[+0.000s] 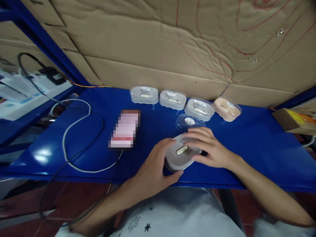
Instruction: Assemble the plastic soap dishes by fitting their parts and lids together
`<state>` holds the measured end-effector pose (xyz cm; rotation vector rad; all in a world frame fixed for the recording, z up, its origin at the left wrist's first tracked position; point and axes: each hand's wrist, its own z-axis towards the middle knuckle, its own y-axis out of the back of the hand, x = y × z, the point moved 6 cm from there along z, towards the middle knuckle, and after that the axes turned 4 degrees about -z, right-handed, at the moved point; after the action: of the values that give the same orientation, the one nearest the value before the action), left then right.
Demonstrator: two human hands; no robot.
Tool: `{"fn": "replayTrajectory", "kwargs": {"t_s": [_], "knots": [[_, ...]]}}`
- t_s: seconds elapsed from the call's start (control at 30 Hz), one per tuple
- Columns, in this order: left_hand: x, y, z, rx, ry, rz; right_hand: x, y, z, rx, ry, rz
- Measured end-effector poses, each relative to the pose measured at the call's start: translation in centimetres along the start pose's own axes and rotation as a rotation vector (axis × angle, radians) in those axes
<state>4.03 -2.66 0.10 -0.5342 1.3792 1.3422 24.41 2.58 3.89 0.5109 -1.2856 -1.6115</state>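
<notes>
A grey oval box [176, 158] with a pale oblong piece [182, 150] at the middle of its top sits near the table's front edge. My left hand [158, 164] curves around its left side, thumb and fingers spread along the rim. From the right, my right hand [207, 146] reaches over the box with fingers apart, the fingertips on or just above its top and right rim. A clear oval lid [189, 122] with a round white sticker lies just behind the box, partly behind my right fingers.
Three grey lidded boxes [144, 95] and a peach one [226, 109] stand in a row at the back of the blue table [153, 128]. A phone [125, 129] and looping cables [64, 141] lie left. Power strips [37, 95] are far left, a cardboard box [295, 121] far right.
</notes>
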Motion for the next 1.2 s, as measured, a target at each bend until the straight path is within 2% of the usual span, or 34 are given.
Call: {"fn": "replayTrajectory", "kwargs": {"t_s": [0.1,0.23,0.33,0.47,0.53,0.6,0.67,0.73,0.9,1.03,1.2], "knots": [[-0.3,0.6,0.0,-0.078,0.003,-0.075,2.0,-0.4,-0.1,0.045,0.050,-0.013],[-0.7,0.5,0.0,-0.076,-0.059,-0.072,2.7,-1.1,0.2,0.059,0.066,-0.014],[-0.2,0.3,0.0,-0.086,-0.020,-0.101,2.2,-0.7,0.2,0.038,0.070,0.005],[0.5,0.4,0.1,-0.126,0.059,-0.163,0.4,1.3,-0.3,-0.022,-0.040,0.002],[0.1,0.3,0.1,-0.048,0.043,-0.129,-0.4,2.0,-0.6,-0.026,-0.089,-0.020],[-0.7,-0.3,-0.1,0.119,-0.009,-0.076,-0.8,2.0,-0.7,-0.007,-0.105,-0.059],[-1.7,-0.9,-0.6,0.291,-0.086,-0.037,-0.9,1.5,-0.6,0.014,-0.108,-0.110],[-2.3,-1.2,-0.9,0.361,-0.137,-0.025,-0.9,0.8,-0.4,0.025,-0.130,-0.175],[-1.8,-1.2,-0.6,0.293,-0.143,-0.031,-1.4,-0.8,-0.1,0.052,-0.183,-0.262],[-1.3,-1.1,-0.2,0.276,-0.107,-0.007,-0.9,-0.3,-0.3,0.044,-0.172,-0.183],[-1.6,0.0,-0.4,0.155,-0.115,-0.065,2.6,0.7,-0.5,0.045,0.048,0.041]]}}
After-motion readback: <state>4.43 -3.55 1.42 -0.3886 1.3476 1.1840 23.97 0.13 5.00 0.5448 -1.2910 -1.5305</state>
